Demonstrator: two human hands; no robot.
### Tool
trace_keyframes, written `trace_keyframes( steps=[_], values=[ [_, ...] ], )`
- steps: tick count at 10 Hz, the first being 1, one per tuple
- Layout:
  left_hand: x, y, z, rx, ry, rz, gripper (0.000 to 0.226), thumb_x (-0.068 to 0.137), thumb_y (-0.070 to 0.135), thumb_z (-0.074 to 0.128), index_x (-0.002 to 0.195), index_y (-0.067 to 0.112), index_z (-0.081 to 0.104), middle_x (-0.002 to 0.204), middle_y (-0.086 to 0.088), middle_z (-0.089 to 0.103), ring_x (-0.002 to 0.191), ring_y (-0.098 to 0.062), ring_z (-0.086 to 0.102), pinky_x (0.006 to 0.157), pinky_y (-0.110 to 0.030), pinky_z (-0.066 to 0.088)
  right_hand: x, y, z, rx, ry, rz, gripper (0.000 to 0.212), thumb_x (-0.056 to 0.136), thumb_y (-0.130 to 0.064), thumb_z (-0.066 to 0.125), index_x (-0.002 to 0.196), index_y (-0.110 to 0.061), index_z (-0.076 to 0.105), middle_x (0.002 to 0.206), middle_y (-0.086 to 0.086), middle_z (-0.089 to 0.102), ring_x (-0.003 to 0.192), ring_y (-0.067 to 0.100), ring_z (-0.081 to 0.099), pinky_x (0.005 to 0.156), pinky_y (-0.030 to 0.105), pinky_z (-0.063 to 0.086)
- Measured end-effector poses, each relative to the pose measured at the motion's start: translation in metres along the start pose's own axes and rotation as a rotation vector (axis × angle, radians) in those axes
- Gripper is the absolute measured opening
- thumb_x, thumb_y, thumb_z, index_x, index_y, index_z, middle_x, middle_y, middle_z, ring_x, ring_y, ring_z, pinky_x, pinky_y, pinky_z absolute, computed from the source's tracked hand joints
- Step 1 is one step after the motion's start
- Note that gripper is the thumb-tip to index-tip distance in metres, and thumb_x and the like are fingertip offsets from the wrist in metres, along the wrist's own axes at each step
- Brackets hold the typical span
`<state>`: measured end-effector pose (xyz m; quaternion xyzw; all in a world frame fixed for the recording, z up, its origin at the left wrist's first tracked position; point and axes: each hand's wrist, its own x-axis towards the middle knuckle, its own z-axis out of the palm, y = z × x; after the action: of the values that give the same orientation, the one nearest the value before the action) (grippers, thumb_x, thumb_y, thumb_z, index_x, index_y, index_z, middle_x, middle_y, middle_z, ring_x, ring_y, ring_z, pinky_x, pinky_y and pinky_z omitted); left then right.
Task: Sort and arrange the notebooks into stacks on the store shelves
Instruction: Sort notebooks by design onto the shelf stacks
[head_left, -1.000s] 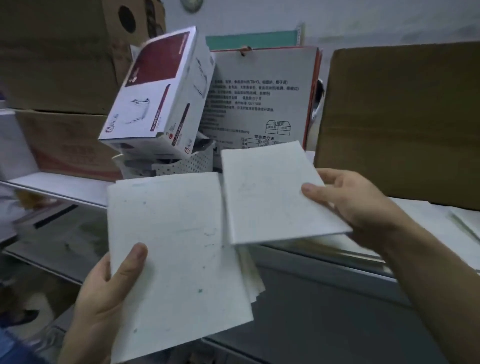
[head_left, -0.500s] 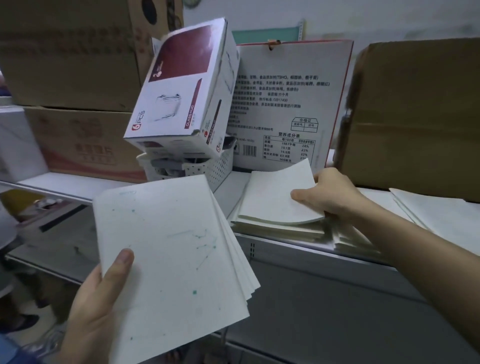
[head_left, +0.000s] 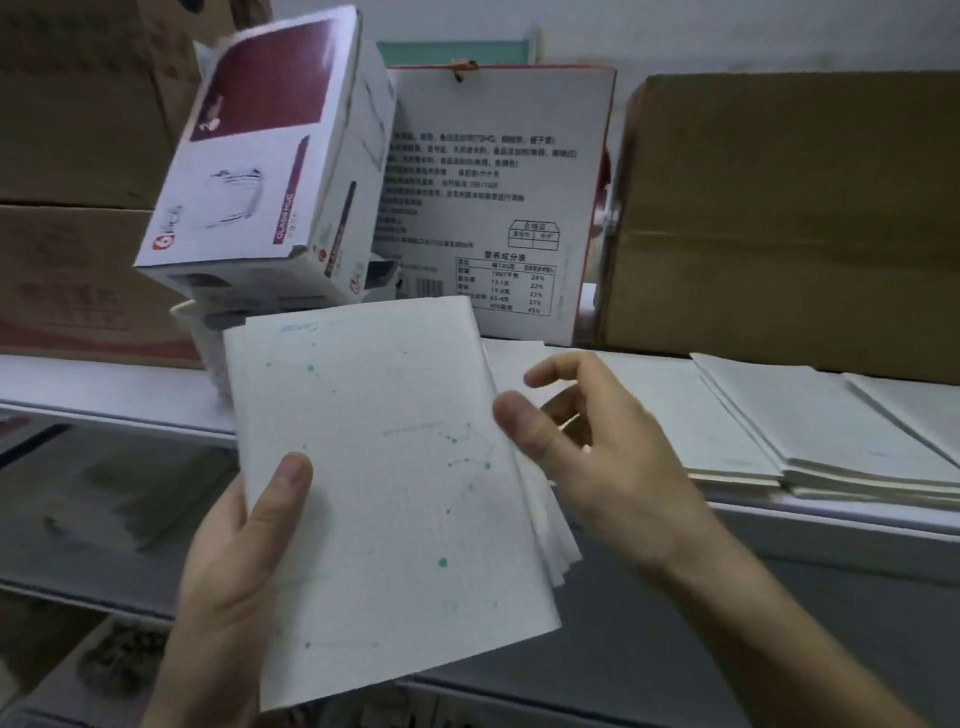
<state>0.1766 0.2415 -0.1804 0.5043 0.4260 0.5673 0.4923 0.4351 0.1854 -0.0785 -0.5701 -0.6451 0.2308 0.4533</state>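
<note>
Up top, a long white shelf (head_left: 104, 387) runs across the view and serves as the landmark. On it, at its right end, stands a large brown carton (head_left: 789, 218); at its left end sit more brown cartons (head_left: 78, 156), stacked. Between them, at the back of the shelf, a flat white box with a red edge (head_left: 498, 208) stands upright, its printed panel facing out. Leaning tilted against that box, left of it, is a white and maroon mug box (head_left: 260, 166), resting on a white perforated basket (head_left: 208, 353). Lying flat on the shelf under the large carton are low stacks of white notebooks (head_left: 810, 431), side by side and partly overlapping. In front of the shelf and below its edge, a fanned bundle of white notebooks (head_left: 384, 499) with faint teal dots and lines on the top cover is held up. The left hand (head_left: 234, 582) grips this bundle from beneath, thumb pressed onto the cover near its left edge. The right hand (head_left: 597, 457) is at the bundle's right edge, fingers loosely spread, thumb tip touching the top cover; whether it pinches a single notebook cannot be told.
</note>
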Motion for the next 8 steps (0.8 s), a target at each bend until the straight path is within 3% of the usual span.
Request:
trace_keyframes(
  steps=[1,2,3,4,5,6,8],
  values=[
    [-0.008,0.005,0.035,-0.077,-0.023,-0.047,0.081,0.081,0.082,0.062,0.136,0.022,0.062,0.128,-0.009,0.071,0.119,-0.035,0.067,0.106,-0.065,0.046,-0.032,0.011,0.004,-0.102,0.072,0.085,0.072,0.057,-0.090,0.058,0.113,-0.050,0.037,0.103,-0.019,0.053,0.095,0.003,0.057,0.078,0.036,0.054],
    [-0.015,0.005,0.061,-0.058,-0.035,0.004,0.101,0.064,0.091,0.067,0.134,0.018,0.062,0.128,-0.010,0.070,0.121,-0.036,0.066,0.107,-0.062,0.046,-0.046,0.027,-0.013,-0.010,0.147,0.108,0.064,0.063,-0.080,0.069,0.111,-0.047,0.041,0.107,-0.018,0.053,0.100,0.006,0.058,0.082,0.038,0.056],
    [-0.028,0.011,0.093,-0.091,-0.077,0.019,0.105,0.061,0.094,0.065,0.132,0.017,0.063,0.126,-0.012,0.071,0.118,-0.038,0.067,0.103,-0.065,0.048,-0.053,0.038,-0.035,0.034,0.205,0.078,0.047,0.074,-0.064,0.073,0.109,-0.043,0.049,0.104,-0.015,0.057,0.094,0.006,0.062,0.074,0.029,0.055],
    [-0.062,0.037,0.136,-0.308,-0.079,-0.050,0.081,0.064,0.076,0.073,0.119,0.016,0.073,0.113,-0.014,0.077,0.101,-0.037,0.075,0.078,-0.060,0.060,-0.060,0.047,-0.054,0.112,0.262,0.039,0.030,0.082,-0.053,0.073,0.103,-0.040,0.057,0.100,-0.012,0.066,0.088,0.010,0.070,0.070,0.034,0.061],
    [-0.055,0.030,0.145,-0.271,-0.056,-0.027,0.067,0.073,0.064,0.070,0.113,0.011,0.074,0.100,-0.013,0.080,0.081,-0.028,0.078,0.057,-0.035,0.063,-0.063,0.051,-0.075,0.127,0.291,0.028,0.023,0.086,-0.045,0.071,0.102,-0.039,0.055,0.100,-0.018,0.068,0.086,0.010,0.072,0.069,0.039,0.062],
    [-0.053,0.044,0.160,-0.188,-0.050,0.034,0.042,0.082,0.047,0.057,0.105,0.013,0.069,0.087,-0.004,0.080,0.066,-0.017,0.076,0.048,-0.026,0.058,-0.057,0.051,-0.097,0.116,0.302,0.005,0.021,0.091,-0.035,0.068,0.103,-0.035,0.051,0.096,-0.013,0.074,0.084,0.010,0.073,0.068,0.040,0.061],
    [-0.045,0.062,0.172,-0.145,-0.009,0.203,0.033,0.083,0.045,0.059,0.105,0.020,0.065,0.091,0.004,0.080,0.078,-0.015,0.077,0.060,-0.029,0.063,-0.043,0.050,-0.134,0.161,0.271,0.063,0.018,0.097,-0.032,0.062,0.107,-0.030,0.047,0.098,-0.005,0.074,0.079,0.009,0.074,0.060,0.029,0.058]
  ],
)
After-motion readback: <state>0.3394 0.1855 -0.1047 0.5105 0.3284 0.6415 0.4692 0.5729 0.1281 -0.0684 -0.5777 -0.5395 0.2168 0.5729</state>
